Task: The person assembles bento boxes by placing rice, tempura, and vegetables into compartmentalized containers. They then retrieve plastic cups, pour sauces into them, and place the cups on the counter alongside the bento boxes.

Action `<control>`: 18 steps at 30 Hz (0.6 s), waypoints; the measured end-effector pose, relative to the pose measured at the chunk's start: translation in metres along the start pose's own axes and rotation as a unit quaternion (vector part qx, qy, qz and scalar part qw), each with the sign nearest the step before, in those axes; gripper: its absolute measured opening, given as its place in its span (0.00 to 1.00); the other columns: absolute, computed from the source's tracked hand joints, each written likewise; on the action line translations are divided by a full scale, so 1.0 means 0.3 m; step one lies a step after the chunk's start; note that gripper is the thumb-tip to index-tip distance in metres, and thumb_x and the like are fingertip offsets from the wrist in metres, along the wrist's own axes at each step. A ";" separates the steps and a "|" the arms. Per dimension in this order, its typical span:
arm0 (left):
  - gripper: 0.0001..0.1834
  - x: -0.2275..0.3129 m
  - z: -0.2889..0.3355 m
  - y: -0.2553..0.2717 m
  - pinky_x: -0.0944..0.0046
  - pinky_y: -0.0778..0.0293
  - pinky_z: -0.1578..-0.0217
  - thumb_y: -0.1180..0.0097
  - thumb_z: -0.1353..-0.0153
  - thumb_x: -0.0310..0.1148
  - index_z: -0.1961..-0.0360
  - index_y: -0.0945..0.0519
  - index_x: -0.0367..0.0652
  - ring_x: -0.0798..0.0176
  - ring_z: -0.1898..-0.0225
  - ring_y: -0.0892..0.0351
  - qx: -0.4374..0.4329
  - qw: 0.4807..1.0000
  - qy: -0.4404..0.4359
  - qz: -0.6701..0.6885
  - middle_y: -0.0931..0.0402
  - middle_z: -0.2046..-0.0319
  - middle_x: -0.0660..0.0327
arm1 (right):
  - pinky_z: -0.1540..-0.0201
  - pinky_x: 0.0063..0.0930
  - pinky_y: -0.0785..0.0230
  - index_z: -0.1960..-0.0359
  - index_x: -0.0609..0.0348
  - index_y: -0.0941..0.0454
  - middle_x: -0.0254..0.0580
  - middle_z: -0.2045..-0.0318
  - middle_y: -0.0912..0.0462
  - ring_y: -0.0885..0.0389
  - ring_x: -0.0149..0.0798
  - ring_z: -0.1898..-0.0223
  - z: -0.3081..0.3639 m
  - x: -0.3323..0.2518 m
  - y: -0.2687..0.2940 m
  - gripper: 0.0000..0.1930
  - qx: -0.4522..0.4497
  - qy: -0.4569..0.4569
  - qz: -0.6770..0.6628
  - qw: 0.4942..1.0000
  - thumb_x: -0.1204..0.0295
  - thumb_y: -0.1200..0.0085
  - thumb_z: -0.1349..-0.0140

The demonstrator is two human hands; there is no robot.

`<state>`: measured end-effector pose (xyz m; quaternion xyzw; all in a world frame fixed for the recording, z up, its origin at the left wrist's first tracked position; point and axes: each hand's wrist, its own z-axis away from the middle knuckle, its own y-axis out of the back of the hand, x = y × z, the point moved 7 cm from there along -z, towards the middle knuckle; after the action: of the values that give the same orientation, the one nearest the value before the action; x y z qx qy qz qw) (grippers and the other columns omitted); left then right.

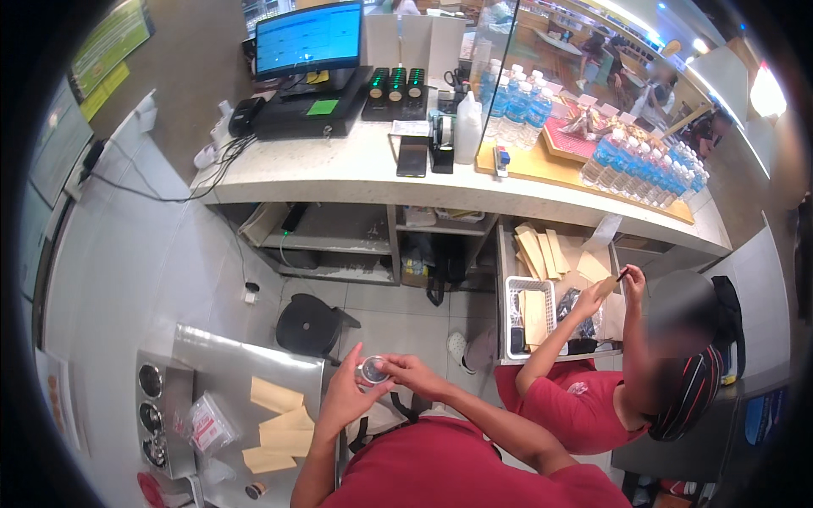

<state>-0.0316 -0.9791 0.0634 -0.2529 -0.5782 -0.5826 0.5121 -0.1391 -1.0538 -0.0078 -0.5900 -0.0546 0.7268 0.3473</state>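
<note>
In front of my red shirt, a small round clear disc-like piece, perhaps a cup or lid, is held between both hands. My left hand cups it from the left, with the fingers pointing up and the thumb along its lower edge. From the right, the closed fingers of my right hand rest against its rim. Below and to the left, several flat brown paper sleeves lie on a steel table, beside a clear plastic packet and a small dark-topped cup.
On the right, a co-worker in red and a cap holds a brown sleeve over an open drawer with a white basket. A black stool stands ahead. The counter bears a monitor and water bottles.
</note>
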 end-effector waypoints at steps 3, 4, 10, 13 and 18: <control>0.37 -0.039 -0.149 -0.049 0.65 0.19 0.64 0.35 0.36 0.39 0.32 0.36 0.34 0.65 0.58 0.18 -0.050 0.958 0.092 0.266 0.25 0.45 0.52 | 0.45 0.27 0.26 0.35 0.66 0.31 0.41 0.46 0.21 0.22 0.30 0.48 -0.016 -0.096 0.121 0.27 0.074 0.028 0.016 0.997 0.58 0.49 0.27; 0.34 -0.060 -0.192 -0.065 0.65 0.19 0.63 0.37 0.35 0.38 0.33 0.35 0.34 0.64 0.58 0.18 -0.068 0.931 0.144 0.329 0.24 0.45 0.53 | 0.45 0.27 0.26 0.35 0.67 0.31 0.41 0.46 0.21 0.22 0.30 0.47 -0.029 -0.127 0.149 0.27 0.094 0.048 0.015 0.994 0.58 0.49 0.27; 0.21 -0.029 -0.525 -0.092 0.55 0.19 0.54 0.43 0.31 0.35 0.42 0.27 0.33 0.57 0.53 0.16 -0.178 0.879 0.139 0.420 0.21 0.51 0.53 | 0.46 0.30 0.26 0.31 0.71 0.43 0.49 0.46 0.22 0.19 0.36 0.49 -0.154 -0.313 0.343 0.35 0.177 0.012 0.126 0.976 0.57 0.47 0.28; 0.18 0.000 -0.688 -0.092 0.54 0.19 0.54 0.44 0.32 0.32 0.45 0.27 0.34 0.56 0.53 0.16 -0.236 0.844 0.170 0.451 0.21 0.51 0.53 | 0.47 0.30 0.26 0.32 0.72 0.45 0.53 0.45 0.25 0.18 0.39 0.50 -0.211 -0.448 0.393 0.38 0.233 0.008 0.260 0.937 0.54 0.43 0.31; 0.19 0.037 -0.895 -0.038 0.54 0.17 0.52 0.44 0.34 0.27 0.43 0.28 0.31 0.58 0.53 0.17 -0.208 0.839 0.152 0.480 0.20 0.53 0.53 | 0.51 0.40 0.24 0.35 0.68 0.39 0.62 0.43 0.29 0.16 0.49 0.56 -0.307 -0.731 0.470 0.44 0.305 0.012 0.395 0.867 0.40 0.45 0.37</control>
<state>0.0342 -1.2353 0.0139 -0.5076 -0.1646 -0.4010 0.7446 -0.1051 -1.3152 0.0755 -0.4357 0.4116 0.7764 0.1946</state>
